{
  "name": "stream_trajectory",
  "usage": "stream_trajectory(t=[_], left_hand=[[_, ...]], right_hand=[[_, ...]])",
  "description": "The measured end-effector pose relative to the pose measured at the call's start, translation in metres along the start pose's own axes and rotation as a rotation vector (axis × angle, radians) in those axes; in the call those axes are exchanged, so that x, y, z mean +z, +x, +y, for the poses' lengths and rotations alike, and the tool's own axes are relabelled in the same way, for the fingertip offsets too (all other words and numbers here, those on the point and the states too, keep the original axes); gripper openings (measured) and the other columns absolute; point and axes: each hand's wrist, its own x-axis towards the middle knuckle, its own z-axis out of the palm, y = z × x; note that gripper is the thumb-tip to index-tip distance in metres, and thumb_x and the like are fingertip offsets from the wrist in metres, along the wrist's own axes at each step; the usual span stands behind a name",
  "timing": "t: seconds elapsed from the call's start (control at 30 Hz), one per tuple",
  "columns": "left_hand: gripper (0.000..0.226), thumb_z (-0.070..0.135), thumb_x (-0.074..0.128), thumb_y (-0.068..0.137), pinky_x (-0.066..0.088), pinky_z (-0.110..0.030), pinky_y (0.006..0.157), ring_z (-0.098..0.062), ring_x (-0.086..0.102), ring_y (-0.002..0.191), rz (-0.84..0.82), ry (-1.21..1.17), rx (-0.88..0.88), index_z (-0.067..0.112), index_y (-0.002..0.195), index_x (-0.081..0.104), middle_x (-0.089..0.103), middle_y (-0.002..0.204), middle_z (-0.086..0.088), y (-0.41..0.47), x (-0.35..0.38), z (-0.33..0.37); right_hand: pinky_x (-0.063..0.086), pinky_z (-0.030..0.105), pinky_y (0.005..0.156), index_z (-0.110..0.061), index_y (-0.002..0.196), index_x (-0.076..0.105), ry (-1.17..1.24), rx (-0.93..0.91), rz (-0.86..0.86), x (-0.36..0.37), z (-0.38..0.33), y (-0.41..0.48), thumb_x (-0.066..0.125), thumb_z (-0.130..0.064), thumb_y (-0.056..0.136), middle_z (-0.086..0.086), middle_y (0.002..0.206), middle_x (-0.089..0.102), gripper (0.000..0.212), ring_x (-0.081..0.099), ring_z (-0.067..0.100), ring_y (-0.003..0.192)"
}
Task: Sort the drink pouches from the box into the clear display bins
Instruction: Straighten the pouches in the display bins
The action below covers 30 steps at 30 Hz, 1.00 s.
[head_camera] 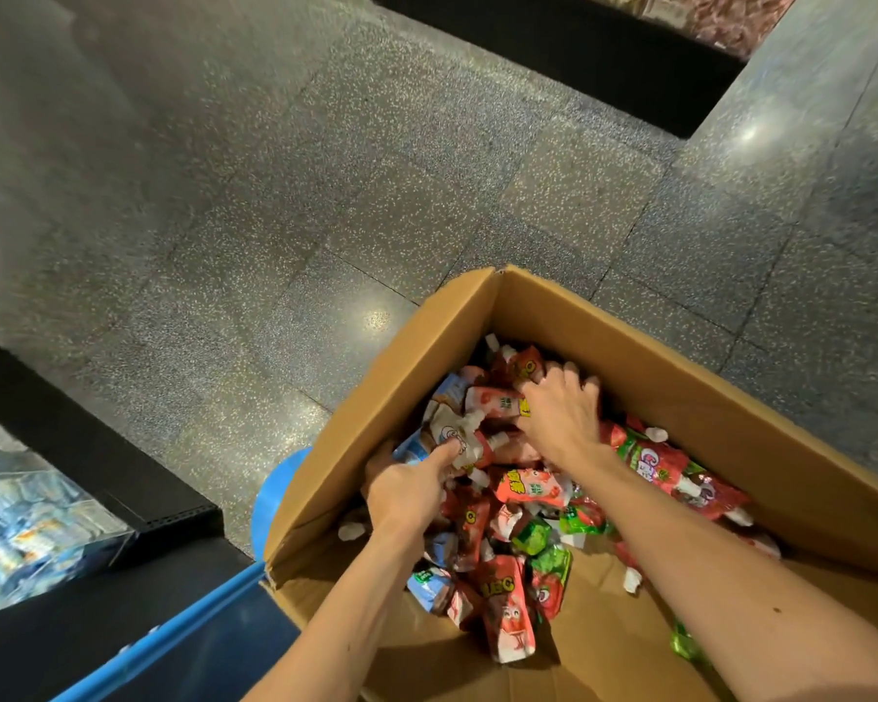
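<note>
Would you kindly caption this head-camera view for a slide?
Left hand grips pale pouches; right hand reaches among red pouches in the cardboard box.

The box (655,377) was matt brown corrugated cardboard, the drink pouches (523,491) glossy crinkled plastic film with white plastic caps, and the speckled stone-like floor (325,195) was polished, throwing back lamp glare.

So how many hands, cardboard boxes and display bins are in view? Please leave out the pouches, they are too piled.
Hands: 2, left hand and right hand, both gripping drink pouches
Cardboard box: 1
Display bins: 2, lower left, top right, both cut off
Total: 5
</note>
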Motion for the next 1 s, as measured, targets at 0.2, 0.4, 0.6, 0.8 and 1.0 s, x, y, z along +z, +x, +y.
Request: stream_trajectory(t=[0.2, 0.4, 0.6, 0.8, 1.0], left_hand=[[0.049, 0.048, 0.090, 0.062, 0.056, -0.032, 0.065, -0.017, 0.071, 0.076, -0.096, -0.130, 0.053, 0.010, 0.088, 0.074, 0.075, 0.079, -0.002, -0.018, -0.015, 0.004], [0.033, 0.034, 0.089, 0.069, 0.061, -0.035, 0.073, -0.015, 0.075, 0.076, -0.259, -0.180, 0.239, 0.016, 0.093, 0.077, 0.077, 0.080, 0.003, -0.056, -0.029, -0.001], [0.031, 0.024, 0.085, 0.074, 0.060, -0.038, 0.081, -0.024, 0.075, 0.087, -0.377, -0.257, 0.369, 0.007, 0.098, 0.075, 0.078, 0.089, -0.006, -0.127, -0.055, -0.018], [0.042, 0.027, 0.087, 0.063, 0.056, -0.047, 0.091, -0.036, 0.071, 0.099, -0.390, -0.319, 0.577, 0.007, 0.098, 0.076, 0.076, 0.097, -0.013, -0.222, -0.087, -0.060], [0.050, 0.039, 0.095, 0.053, 0.058, -0.043, 0.086, -0.032, 0.073, 0.089, -0.313, -0.347, 0.750, 0.010, 0.091, 0.078, 0.076, 0.095, -0.015, -0.327, -0.132, -0.120]], right_hand=[[0.047, 0.040, 0.091, -0.029, 0.131, 0.058, 0.686, 0.210, -0.089, -0.003, 0.023, -0.028, 0.073, -0.051, 0.082, 0.005, 0.123, 0.063, 0.056, 0.056, 0.029, 0.114], [0.052, 0.020, 0.065, -0.025, 0.097, 0.066, 1.452, 0.223, -0.103, -0.019, 0.038, -0.086, 0.072, -0.017, 0.089, -0.001, 0.092, 0.073, 0.013, 0.069, 0.007, 0.077], [0.056, 0.040, 0.086, -0.022, 0.131, 0.050, 1.726, 0.109, -0.142, -0.038, 0.048, -0.148, 0.079, -0.023, 0.074, 0.004, 0.114, 0.071, 0.065, 0.070, 0.020, 0.103], [0.050, 0.041, 0.086, -0.015, 0.114, 0.069, 1.953, -0.072, -0.361, -0.065, 0.059, -0.236, 0.092, -0.023, 0.056, 0.015, 0.111, 0.069, 0.063, 0.066, 0.030, 0.092], [0.046, 0.033, 0.077, -0.012, 0.087, 0.074, 2.125, -0.231, -0.525, -0.093, 0.065, -0.340, 0.100, -0.030, 0.039, 0.017, 0.079, 0.056, 0.057, 0.050, 0.027, 0.070]])
